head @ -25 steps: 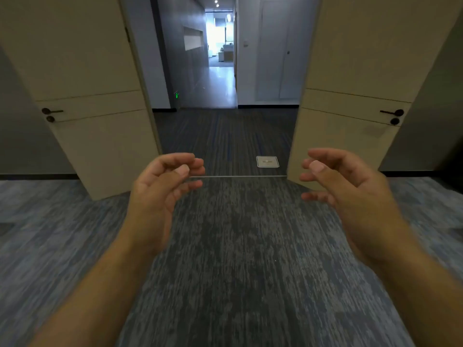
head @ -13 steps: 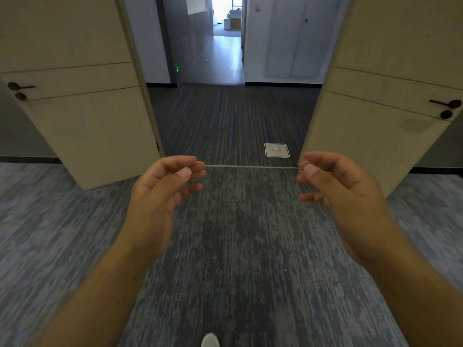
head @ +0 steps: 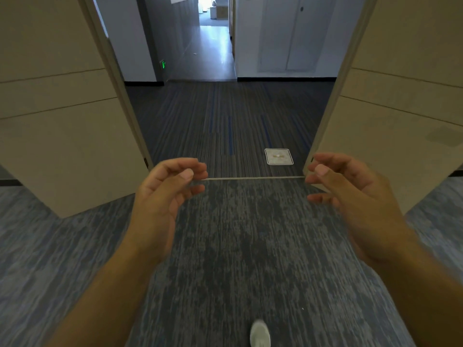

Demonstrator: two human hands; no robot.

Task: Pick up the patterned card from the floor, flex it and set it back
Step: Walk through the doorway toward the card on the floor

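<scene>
A pale square card (head: 278, 156) with a white border and a beige centre lies flat on the striped dark carpet just past the doorway. My left hand (head: 165, 194) and my right hand (head: 350, 194) are held out at chest height, well short of the card. Their palms face each other and the fingers are curled but apart. I see nothing held in either hand. The card lies between the two hands in the image, closer to the right one.
Two beige doors (head: 62, 136) (head: 400, 121) stand open towards me on either side. A thin metal threshold strip (head: 253, 178) crosses the floor between my hands. The toe of my shoe (head: 260, 334) shows at the bottom. A corridor (head: 213, 51) runs on beyond.
The view has tilted down and come closer to the doorway. A shoe tip has come into view at the bottom. Both hands keep the same curled, empty pose.
</scene>
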